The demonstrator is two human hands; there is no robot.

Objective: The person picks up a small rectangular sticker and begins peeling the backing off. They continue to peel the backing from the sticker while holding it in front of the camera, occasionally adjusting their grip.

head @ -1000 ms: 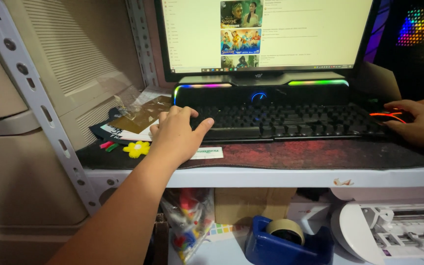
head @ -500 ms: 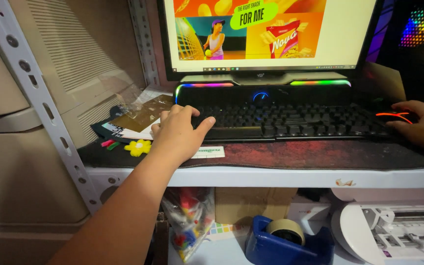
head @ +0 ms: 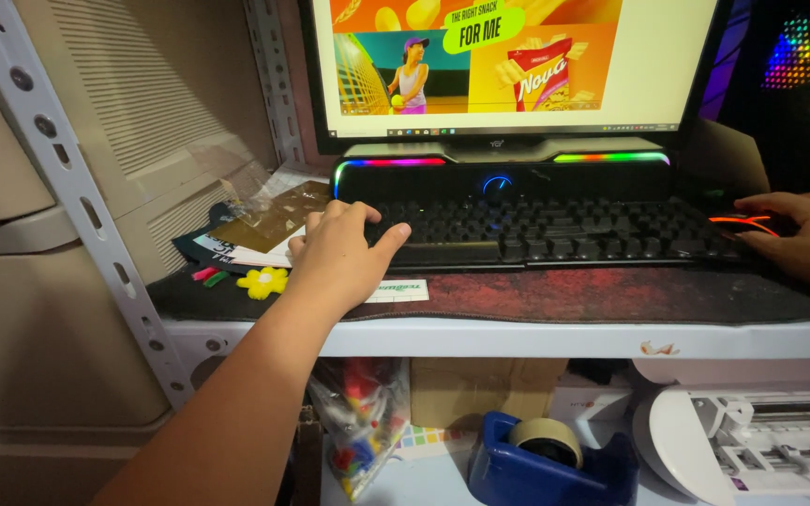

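At the front of the desk [head: 517, 335], a black backlit keyboard [head: 555, 232] lies below the monitor [head: 508, 66]. Left hand [head: 341, 258] rests on its left end, fingers loosely curled, gripping nothing. Right hand [head: 803, 236] cups a red-lit mouse [head: 741, 223] just beside the keyboard. A yellow flower trinket [head: 262, 281] lies near the left hand.

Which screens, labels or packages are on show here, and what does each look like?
Monitor: upright behind the keyboard, bright orange, teal and white picture.
Small label: flat by the left hand, white, green print.
Cardboard box: lower shelf, plain brown.
Clear bag: left of the box, multicoloured bits.
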